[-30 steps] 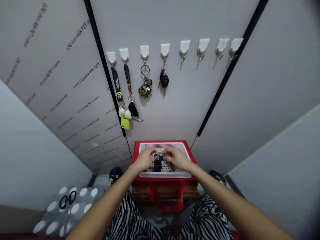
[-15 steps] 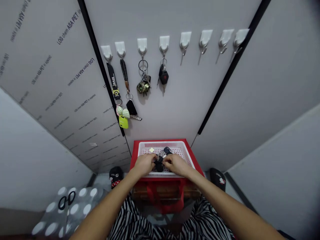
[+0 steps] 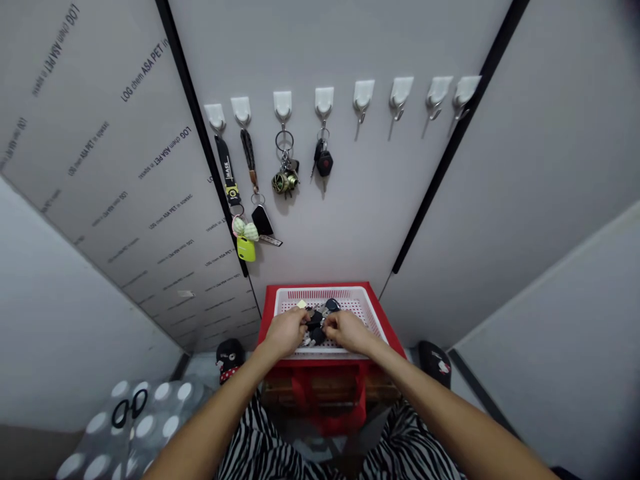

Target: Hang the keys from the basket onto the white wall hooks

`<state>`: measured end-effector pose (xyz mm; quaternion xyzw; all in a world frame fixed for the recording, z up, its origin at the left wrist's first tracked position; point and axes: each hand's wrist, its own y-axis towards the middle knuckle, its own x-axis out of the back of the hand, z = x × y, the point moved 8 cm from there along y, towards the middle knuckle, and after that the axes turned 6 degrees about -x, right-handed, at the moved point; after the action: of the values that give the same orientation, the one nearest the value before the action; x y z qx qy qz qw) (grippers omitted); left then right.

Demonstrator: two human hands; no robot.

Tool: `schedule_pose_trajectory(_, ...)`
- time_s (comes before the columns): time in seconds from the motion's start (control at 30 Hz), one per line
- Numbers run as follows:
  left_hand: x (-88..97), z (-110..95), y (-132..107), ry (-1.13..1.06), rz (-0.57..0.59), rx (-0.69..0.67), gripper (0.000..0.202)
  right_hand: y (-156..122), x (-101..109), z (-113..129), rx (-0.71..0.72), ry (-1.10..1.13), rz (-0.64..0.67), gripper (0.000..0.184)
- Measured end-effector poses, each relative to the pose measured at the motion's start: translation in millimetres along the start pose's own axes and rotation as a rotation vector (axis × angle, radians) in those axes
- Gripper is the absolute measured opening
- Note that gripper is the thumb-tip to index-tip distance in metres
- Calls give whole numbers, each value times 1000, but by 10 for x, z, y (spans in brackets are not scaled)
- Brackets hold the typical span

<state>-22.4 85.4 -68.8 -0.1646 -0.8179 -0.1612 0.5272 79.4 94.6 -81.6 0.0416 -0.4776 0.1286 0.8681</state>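
Observation:
Both hands work over a white plastic basket (image 3: pixel 373 327) that holds several keys. My left hand (image 3: pixel 289 331) is closed in a pinch on the left side of a bunch of dark keys (image 3: pixel 315 319). Opposite it, the fingertips of my right hand (image 3: pixel 347 331) are closed on the right side of the same bunch. Another black key fob (image 3: pixel 332 305) lies behind my right fingers. A small pale yellow piece (image 3: pixel 301 304) is by the basket's back left. The fingertips partly hide what they grip.
The basket stands on a red box or bag (image 3: pixel 393 340). Above it, white hooks (image 3: pixel 324 100) line the wall; the four on the left carry key sets, such as the black car keys (image 3: pixel 325 163). Black-handled scissors (image 3: pixel 130 408) lie on wrapped bottles (image 3: pixel 145 427) at lower left.
The view has tilted slightly, so the hooks sit lower in it. Between my fingertips the dark keys have shifted, and more of them show below. Both hands stay over the basket.

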Motion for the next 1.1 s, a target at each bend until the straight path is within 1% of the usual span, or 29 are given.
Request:
schedule_pose_trajectory(0.1,15,22,4,-74,-26,6,17,-2,121,-18,-21,100,-48,17)
schedule_pose_trajectory(0.2,22,15,39,-239,-41,6,15,0,285,-14,-46,271,-59,19)
schedule_pose_trajectory(0.3,86,-77,116,-443,-83,-7,19,17,514,74,-21,424,-72,19)
schedule_pose_trajectory(0.37,210,-188,195,-548,-144,-28,22,44,715,157,1,481,-93,19)
schedule_pose_trajectory(0.43,416,-329,297,-609,-227,-64,22,81,969,249,18,519,-128,18)
schedule_pose_trajectory(0.47,554,-408,351,-620,-279,-88,22,100,1119,301,27,532,-153,19)
schedule_pose_trajectory(0.57,1053,-667,502,-599,-436,-169,24,133,1648,505,80,553,-265,19)
schedule_pose_trajectory(0.7,1746,-1028,646,-507,-598,-276,30,130,2390,819,159,599,-469,16)
schedule_pose_trajectory(0.77,2048,-1170,695,-454,-672,-302,32,140,2705,955,192,629,-569,14)
schedule_pose_trajectory(0.83,2288,-1287,739,-394,-726,-320,34,163,2956,1071,223,638,-656,13)
schedule_pose_trajectory(0.9,2453,-1373,784,-328,-753,-328,36,199,3130,1140,221,631,-727,12)
schedule_pose_trajectory(0.97,2540,-1416,833,-268,-759,-318,38,244,3223,1157,178,628,-774,11)
schedule_pose_trajectory(1.03,2561,-1417,885,-226,-747,-290,39,285,3251,1144,122,623,-802,10)
schedule_pose_trajectory(1.1,2543,-1397,928,-199,-726,-257,40,314,3247,1121,78,602,-828,9)
